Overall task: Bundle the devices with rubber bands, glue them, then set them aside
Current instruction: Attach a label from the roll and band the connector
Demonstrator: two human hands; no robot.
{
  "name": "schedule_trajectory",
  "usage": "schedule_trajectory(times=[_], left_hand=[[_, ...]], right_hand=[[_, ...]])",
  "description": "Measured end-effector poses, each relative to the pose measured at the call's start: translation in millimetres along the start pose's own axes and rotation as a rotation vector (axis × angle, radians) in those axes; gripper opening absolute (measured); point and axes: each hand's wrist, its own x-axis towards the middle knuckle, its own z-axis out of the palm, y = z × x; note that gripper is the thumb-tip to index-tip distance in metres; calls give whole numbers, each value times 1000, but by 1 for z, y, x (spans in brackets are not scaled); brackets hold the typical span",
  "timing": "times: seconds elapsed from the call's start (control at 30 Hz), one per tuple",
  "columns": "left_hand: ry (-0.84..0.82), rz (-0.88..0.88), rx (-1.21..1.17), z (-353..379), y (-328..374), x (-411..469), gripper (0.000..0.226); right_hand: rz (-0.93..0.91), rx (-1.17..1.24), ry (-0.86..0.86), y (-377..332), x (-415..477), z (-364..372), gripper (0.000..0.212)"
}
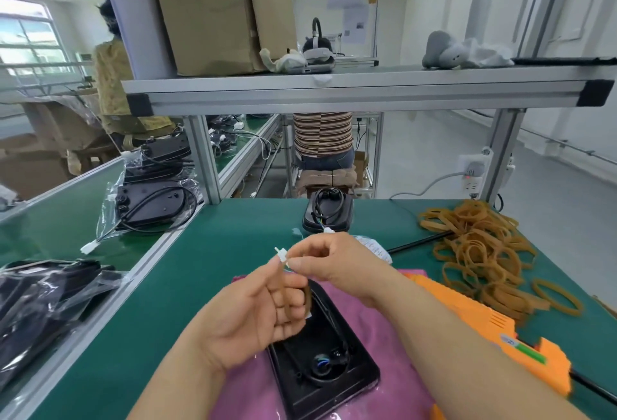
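- We're early in the job on this one: the device (320,369) lies flat on the pink cloth (394,336), with no band round it that I can see and no glue visible on it.
- Banding looks like the step in hand. Gluing and setting aside are yet to come for this unit, I'd judge.
- The left hand (263,313) is raised just above the device. Its fingers (287,303) are curled round a brown rubber band (309,296), which runs down across them towards the device's far end.
- The right hand (334,262) is above and beyond the device. Its fingers (300,264) are pinched on the white connector (282,254), which sits right at the left fingertips.
- So band and connector are both in the fingers, lifted off the device. Whether the band is looped round the cable, I cannot tell.
- The orange glue gun (484,323) lies on the table (200,269) just right of the device, untouched.
- A heap of spare bands (477,246) is to the right of the device and further back.
- A second device (329,212) with coiled cable sits well beyond the first, at the table's far edge.
- Bagged units (150,199) lie well off to the left.
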Motion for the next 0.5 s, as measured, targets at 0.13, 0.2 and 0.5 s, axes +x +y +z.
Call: schedule_trajectory(times=[0.13,0.2,0.5], left_hand=[[-52,55,-236,-23,8,-7,40],[-14,84,-247,-32,14,-9,40],[441,178,373,-52,3,-11,53]], right_hand=[[246,-251,138,20,12,0,43],[346,-550,106,28,16,0,50],[495,-386,-32,40,24,5,42]])
